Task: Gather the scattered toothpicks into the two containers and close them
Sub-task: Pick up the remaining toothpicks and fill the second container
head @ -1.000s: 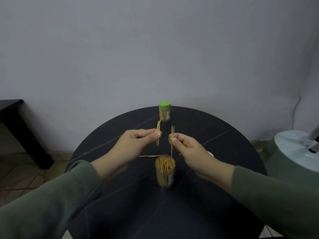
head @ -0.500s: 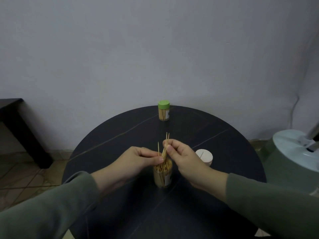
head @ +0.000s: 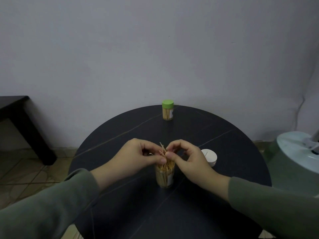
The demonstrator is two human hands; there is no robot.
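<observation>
The open jar point(head: 165, 175), packed with toothpicks, stands upright near the middle of the round table point(head: 110, 213). Just above its mouth the left hand point(head: 136, 157) and right hand point(head: 187, 158) each pinch a few loose toothpicks point(head: 162, 149), tips angled down. Forcing them into so full a jar could splay them out or tip it. Right of the jar lies a white lid point(head: 209, 156); behind it, well apart, stands the green-capped jar point(head: 167, 110).
</observation>
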